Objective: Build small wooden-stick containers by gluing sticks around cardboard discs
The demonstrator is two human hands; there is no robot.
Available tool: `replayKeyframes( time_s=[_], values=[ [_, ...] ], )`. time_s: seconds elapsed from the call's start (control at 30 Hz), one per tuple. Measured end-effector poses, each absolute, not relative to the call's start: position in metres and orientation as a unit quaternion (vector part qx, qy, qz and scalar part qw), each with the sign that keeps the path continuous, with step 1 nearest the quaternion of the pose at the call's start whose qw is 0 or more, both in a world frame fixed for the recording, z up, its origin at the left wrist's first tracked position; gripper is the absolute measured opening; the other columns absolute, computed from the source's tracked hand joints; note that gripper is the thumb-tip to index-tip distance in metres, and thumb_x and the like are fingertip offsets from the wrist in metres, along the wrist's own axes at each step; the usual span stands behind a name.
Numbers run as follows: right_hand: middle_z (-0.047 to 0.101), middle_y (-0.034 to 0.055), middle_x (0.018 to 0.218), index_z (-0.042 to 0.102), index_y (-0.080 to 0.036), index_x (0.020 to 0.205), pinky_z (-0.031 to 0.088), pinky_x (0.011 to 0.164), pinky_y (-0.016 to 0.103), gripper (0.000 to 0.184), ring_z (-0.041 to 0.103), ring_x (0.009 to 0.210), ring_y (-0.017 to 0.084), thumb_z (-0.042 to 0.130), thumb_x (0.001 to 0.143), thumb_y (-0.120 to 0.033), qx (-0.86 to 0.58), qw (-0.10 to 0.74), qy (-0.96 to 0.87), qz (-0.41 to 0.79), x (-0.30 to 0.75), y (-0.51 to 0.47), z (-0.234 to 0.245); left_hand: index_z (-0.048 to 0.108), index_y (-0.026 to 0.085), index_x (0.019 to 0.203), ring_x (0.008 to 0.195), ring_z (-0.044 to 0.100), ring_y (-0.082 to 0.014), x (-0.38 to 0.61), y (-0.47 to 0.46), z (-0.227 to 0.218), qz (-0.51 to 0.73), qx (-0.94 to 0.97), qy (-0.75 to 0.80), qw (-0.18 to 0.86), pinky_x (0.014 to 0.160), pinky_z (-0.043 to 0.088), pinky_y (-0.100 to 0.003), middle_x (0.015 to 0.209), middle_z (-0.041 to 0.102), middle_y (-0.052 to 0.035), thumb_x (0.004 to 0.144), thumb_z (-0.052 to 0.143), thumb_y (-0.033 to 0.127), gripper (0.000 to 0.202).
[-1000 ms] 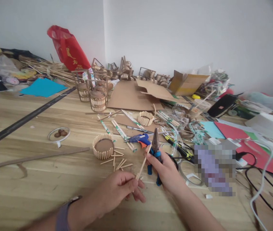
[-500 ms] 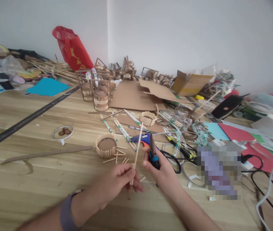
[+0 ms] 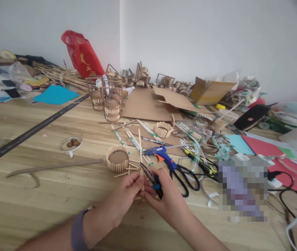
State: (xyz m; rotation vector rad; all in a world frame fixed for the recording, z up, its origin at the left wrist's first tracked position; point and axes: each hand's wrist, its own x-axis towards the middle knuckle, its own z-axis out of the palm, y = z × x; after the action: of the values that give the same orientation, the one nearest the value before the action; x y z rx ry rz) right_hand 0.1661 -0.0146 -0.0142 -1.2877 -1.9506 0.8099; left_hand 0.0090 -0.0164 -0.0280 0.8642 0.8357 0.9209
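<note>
My left hand (image 3: 131, 190) pinches a thin wooden stick (image 3: 140, 146) that stands almost upright from the fingers. In my right hand (image 3: 165, 193) is a pair of pliers (image 3: 155, 183) with dark jaws and a black and blue handle. The jaws reach the stick just above my left fingertips; whether they are closed on it I cannot tell. Just beyond my hands stands a round basket of short sticks (image 3: 117, 158) with a brown base. Short cut stick pieces (image 3: 134, 166) lie beside it. Behind the pliers lies a blue glue gun (image 3: 162, 155).
Black-handled scissors (image 3: 187, 177) and a yellow-black cutter (image 3: 203, 164) lie to the right. A second stick ring (image 3: 163, 129) is farther back, near cardboard sheets (image 3: 148, 104). Finished small baskets (image 3: 112, 108) stand behind. A white ring (image 3: 71, 144) with brown beads is at left.
My right hand has moved left and down, bringing the pliers from beside the stick to its lower part. The stick has turned more upright, and the glue gun and scissors are now more visible.
</note>
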Motion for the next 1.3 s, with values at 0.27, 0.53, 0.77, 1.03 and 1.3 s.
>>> replayKeyframes(
  time_s=[0.27,0.53,0.77,1.03,1.3],
  values=[
    [0.048,-0.0050,0.063,0.055,-0.020,0.081,0.035,0.054,0.024,0.053,0.044,0.056,0.011,0.072,0.068,-0.067,-0.431,0.312,-0.498,0.685,0.172,-0.014,-0.006,0.058,0.020,0.083,0.086,0.065,-0.0233,-0.001,-0.011,-0.027,0.454,0.465,0.404,0.643,0.076,0.050,-0.034,0.093,0.070,-0.0066,0.082,0.059,0.067,0.047],
    [0.059,-0.0017,0.072,0.059,-0.018,0.088,0.045,0.055,0.023,0.045,0.053,0.057,0.009,0.079,0.070,-0.054,-0.339,0.268,-0.314,0.845,0.163,-0.023,-0.013,0.054,0.019,0.080,0.045,0.056,-0.0126,0.005,-0.016,-0.025,0.427,0.395,0.330,0.743,0.044,0.047,-0.023,0.058,0.054,0.0046,0.082,0.065,0.060,0.042],
    [0.061,0.0016,0.082,0.064,-0.018,0.093,0.044,0.058,0.026,0.034,0.056,0.067,0.014,0.071,0.060,-0.024,-0.379,0.249,-0.372,0.810,0.171,-0.022,0.007,0.056,0.018,0.077,0.055,0.056,-0.0120,-0.002,-0.008,-0.018,0.458,0.417,0.348,0.704,0.049,0.048,-0.025,0.089,0.067,-0.0036,0.078,0.069,0.061,0.045],
    [0.062,0.0007,0.088,0.066,-0.022,0.091,0.042,0.074,0.030,0.026,0.054,0.084,0.019,0.061,0.067,-0.030,-0.518,0.198,-0.603,0.574,0.201,-0.012,0.027,0.065,0.019,0.082,0.087,0.062,-0.0228,-0.016,-0.003,-0.005,0.427,0.548,0.468,0.546,0.080,0.045,-0.031,0.084,0.072,-0.0049,0.088,0.055,0.057,0.040],
    [0.059,0.0000,0.087,0.063,-0.022,0.092,0.041,0.074,0.030,0.027,0.052,0.083,0.020,0.056,0.068,-0.030,-0.504,0.128,-0.645,0.561,0.202,-0.010,0.033,0.063,0.020,0.071,0.077,0.061,-0.0212,-0.017,-0.007,0.005,0.343,0.613,0.418,0.576,0.074,0.043,-0.030,0.072,0.071,-0.0031,0.092,0.047,0.050,0.040]
  ],
)
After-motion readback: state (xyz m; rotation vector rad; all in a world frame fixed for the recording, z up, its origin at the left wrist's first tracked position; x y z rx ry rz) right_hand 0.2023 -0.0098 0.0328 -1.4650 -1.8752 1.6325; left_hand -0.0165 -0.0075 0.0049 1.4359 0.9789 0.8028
